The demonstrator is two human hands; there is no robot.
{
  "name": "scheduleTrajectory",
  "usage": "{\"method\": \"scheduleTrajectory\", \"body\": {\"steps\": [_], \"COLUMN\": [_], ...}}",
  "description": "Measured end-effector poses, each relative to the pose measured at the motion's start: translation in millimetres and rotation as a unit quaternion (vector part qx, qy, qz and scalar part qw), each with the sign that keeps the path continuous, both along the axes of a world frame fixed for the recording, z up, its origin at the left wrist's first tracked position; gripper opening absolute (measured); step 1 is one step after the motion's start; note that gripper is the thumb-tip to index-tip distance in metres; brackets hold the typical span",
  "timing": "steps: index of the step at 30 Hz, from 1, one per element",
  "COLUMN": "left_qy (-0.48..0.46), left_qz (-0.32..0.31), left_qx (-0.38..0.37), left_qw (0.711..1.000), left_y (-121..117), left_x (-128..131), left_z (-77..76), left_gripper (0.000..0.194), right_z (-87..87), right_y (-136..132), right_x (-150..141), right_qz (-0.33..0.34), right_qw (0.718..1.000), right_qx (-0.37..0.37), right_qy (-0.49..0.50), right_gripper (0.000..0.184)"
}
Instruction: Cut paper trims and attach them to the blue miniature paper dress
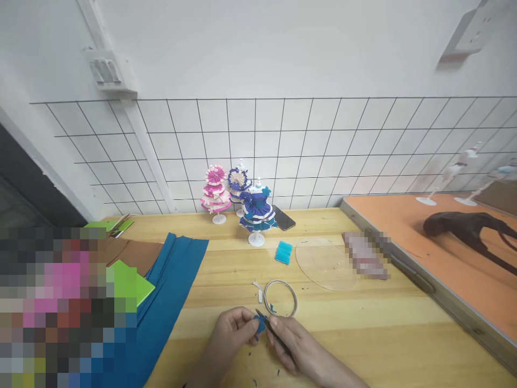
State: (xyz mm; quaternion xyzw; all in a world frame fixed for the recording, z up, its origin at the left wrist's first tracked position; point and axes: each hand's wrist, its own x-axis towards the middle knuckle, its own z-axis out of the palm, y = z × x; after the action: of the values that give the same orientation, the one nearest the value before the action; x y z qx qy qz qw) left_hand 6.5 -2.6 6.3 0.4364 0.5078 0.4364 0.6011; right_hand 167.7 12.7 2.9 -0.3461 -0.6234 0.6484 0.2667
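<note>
My left hand (241, 326) pinches a small blue piece of paper or cloth (262, 323) near the front of the wooden table. My right hand (291, 340) grips a dark, slim, pointed hand tool (278, 339). Its tip reaches up to the blue piece; whether it is snips or tweezers I cannot make out. Just beyond my hands lies a pale ring (296, 302), with a blue scrap (272, 308) inside it. A white strip (260, 296) is beside the ring, and tiny dark scraps are scattered near my hands.
Miniature dress stands, one pink (216, 194) and one blue (258, 210), are at the back with another behind. Nearby are a phone (285, 218), a turquoise block (284, 252) and a clear disc (325, 264). Blue cloth (177, 285) covers the left side; an orange-topped surface (407, 226) adjoins right.
</note>
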Motion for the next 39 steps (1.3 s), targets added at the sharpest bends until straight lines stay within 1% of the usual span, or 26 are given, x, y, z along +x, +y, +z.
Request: {"method": "scheduleTrajectory", "body": {"steps": [4, 9, 15, 18, 21, 29, 36, 39], "left_qy": [0.0, -0.003, -0.024, -0.03, -0.027, -0.044, -0.06, -0.061], "left_qz": [0.006, 0.01, -0.019, -0.016, -0.005, -0.007, -0.009, -0.008], "left_qx": [-0.001, -0.005, -0.004, -0.011, -0.013, -0.018, -0.034, -0.038], "left_qw": [1.0, 1.0, 1.0, 0.999, 1.0, 0.999, 0.998, 0.997], "left_y": [-0.6, -0.4, 0.6, 0.7, 0.6, 0.0, -0.3, 0.3], "left_x": [-0.9, -0.2, 0.1, 0.3, 0.9, 1.4, 1.2, 0.7], "left_z": [-2.3, -0.4, -4.5, -6.1, -5.5, -0.9, -6.0, -6.0], "left_gripper": [0.023, 0.024, 0.026, 0.026, 0.026, 0.026, 0.029, 0.03], "right_z": [-0.1, -1.4, 1.7, 3.6, 4.4, 5.1, 1.3, -0.4], "right_y": [-0.6, -0.4, -0.9, -1.3, -1.6, -1.3, -0.5, -0.7], "right_x": [0.3, 0.4, -0.3, -0.4, -0.3, 0.1, -1.2, -1.9], "right_qz": [0.003, -0.002, 0.012, 0.01, 0.004, 0.007, 0.022, 0.026], "right_qw": [1.0, 1.0, 1.0, 1.0, 1.0, 0.999, 1.0, 1.0], "right_qx": [-0.01, -0.001, -0.001, 0.009, 0.01, 0.027, -0.01, -0.009], "right_qy": [-0.008, -0.007, -0.007, -0.01, -0.02, -0.019, 0.004, 0.006], "right_gripper": [0.046, 0.047, 0.051, 0.051, 0.051, 0.049, 0.051, 0.051]}}
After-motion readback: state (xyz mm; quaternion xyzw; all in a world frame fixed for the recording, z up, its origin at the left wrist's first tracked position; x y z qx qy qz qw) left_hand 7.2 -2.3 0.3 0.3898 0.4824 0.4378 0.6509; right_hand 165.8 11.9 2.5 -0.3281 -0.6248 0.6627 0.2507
